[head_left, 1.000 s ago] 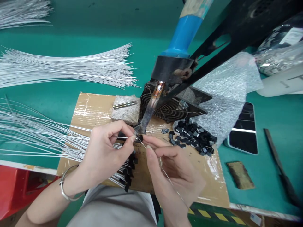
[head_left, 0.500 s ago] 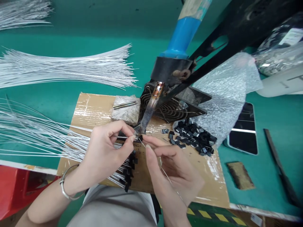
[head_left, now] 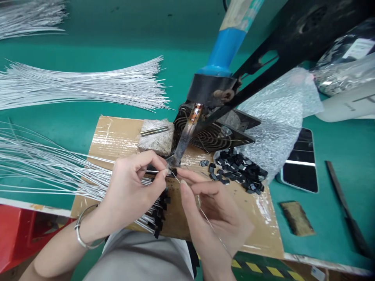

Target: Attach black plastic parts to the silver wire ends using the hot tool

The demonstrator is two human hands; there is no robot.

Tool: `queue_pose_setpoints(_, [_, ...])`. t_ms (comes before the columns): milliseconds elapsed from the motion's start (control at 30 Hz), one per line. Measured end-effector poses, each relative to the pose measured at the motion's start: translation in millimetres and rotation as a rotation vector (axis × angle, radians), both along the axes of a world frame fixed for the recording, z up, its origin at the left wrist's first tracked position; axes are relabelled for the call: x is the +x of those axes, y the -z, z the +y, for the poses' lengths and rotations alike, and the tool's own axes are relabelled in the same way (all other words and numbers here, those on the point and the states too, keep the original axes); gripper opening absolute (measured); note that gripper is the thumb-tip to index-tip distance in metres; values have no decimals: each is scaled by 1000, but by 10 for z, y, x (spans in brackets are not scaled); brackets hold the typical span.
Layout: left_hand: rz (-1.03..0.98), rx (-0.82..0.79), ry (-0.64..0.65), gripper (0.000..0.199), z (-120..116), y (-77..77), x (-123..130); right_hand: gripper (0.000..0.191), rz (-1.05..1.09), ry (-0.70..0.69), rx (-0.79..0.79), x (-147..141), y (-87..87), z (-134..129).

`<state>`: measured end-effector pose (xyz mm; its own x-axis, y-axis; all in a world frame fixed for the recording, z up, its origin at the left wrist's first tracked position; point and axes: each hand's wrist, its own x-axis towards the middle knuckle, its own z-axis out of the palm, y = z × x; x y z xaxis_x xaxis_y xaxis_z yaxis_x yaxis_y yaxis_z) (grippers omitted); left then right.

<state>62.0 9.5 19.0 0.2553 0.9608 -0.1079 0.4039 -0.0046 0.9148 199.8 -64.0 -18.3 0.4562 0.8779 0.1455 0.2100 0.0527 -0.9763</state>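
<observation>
Under the tip of a mounted soldering iron (head_left: 185, 142), my left hand (head_left: 136, 187) pinches the end of a white wire between thumb and forefinger. My right hand (head_left: 215, 214) is closed on a thin strand of solder wire (head_left: 213, 228), which runs up across the palm to the joint. Close to the right fingertips, a small black connector (head_left: 174, 171) sits at the wire end below the tip. Whether those fingers touch the connector, I cannot tell. Finished-looking wires with black ends (head_left: 156, 218) lie under my left hand.
A black fan (head_left: 213, 132) stands behind the tip. Loose black connectors (head_left: 240, 171) lie to the right on cardboard (head_left: 113, 134), near bubble wrap (head_left: 275, 113). White wire bundles (head_left: 88, 88) spread leftward. A phone (head_left: 300, 164), a sponge-like block (head_left: 297, 218) and a dark flat tool (head_left: 345, 207) lie at right.
Both hands hold nearly the same pose at the iron tip. The view has shifted very slightly.
</observation>
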Motion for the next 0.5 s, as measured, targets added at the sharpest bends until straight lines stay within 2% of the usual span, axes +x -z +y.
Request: queue_pose_setpoints(500, [15, -7, -6, 11, 0, 8, 2, 18, 8, 9, -14, -3, 0, 5])
